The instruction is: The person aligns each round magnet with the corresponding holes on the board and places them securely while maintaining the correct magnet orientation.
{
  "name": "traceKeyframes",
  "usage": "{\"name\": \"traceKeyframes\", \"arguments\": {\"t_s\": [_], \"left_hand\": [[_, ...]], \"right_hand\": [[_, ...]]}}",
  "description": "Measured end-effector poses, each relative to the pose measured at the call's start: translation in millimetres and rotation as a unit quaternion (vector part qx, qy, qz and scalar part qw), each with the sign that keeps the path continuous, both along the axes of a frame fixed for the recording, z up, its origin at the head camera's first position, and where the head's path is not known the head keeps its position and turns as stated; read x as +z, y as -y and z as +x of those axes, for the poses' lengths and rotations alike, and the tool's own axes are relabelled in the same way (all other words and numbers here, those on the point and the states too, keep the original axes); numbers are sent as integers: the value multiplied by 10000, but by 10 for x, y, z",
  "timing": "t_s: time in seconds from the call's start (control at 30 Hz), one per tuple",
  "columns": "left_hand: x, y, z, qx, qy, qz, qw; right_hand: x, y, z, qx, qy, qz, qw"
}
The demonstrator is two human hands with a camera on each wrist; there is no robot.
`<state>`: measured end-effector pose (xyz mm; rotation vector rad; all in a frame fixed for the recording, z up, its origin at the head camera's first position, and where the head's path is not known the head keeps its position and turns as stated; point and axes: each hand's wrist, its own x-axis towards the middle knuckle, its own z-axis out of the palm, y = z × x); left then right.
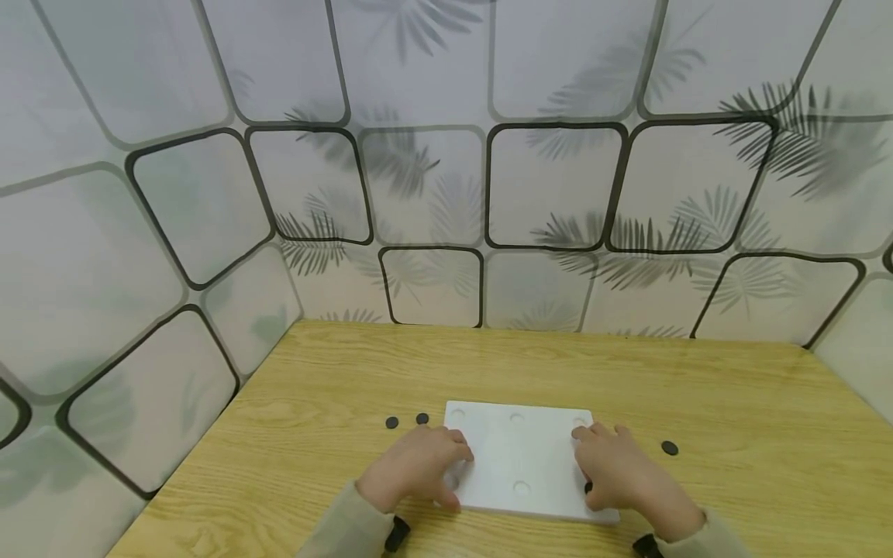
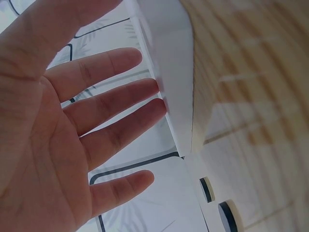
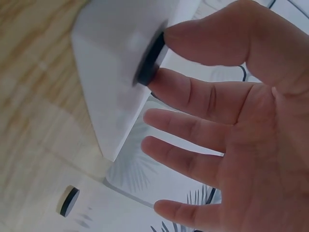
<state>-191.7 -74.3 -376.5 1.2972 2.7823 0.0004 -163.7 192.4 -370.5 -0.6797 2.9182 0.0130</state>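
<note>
A white rectangular board [image 1: 526, 457] with shallow round recesses lies flat on the wooden table. At its left edge is my left hand [image 1: 418, 465]; in the left wrist view its fingers [image 2: 113, 99] are fairly straight and spread, with fingertips right at the board's side. Over the right end of the board, my right hand [image 1: 617, 469] pinches a small black disc [image 3: 152, 60] between thumb and index finger. The disc is tilted close against the board's top face in the right wrist view. The other fingers of that hand extend loosely, holding nothing.
Two black discs, one [image 1: 392, 422] and another [image 1: 422, 418], lie on the table [image 1: 335, 372] left of the board. A further black disc [image 1: 670, 448] lies to the right. Patterned curtain-like walls [image 1: 432, 194] rise behind the table and on its left.
</note>
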Motion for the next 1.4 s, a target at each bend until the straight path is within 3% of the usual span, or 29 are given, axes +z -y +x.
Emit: {"name": "traceKeyframes", "arguments": {"t_s": [0.73, 1.4], "left_hand": [[35, -3, 29, 9, -26, 26, 10000], [29, -3, 25, -17, -52, 6, 10000]], "right_hand": [[-8, 11, 11, -328, 375, 199, 9986], [17, 23, 45, -279, 264, 222, 9990]]}}
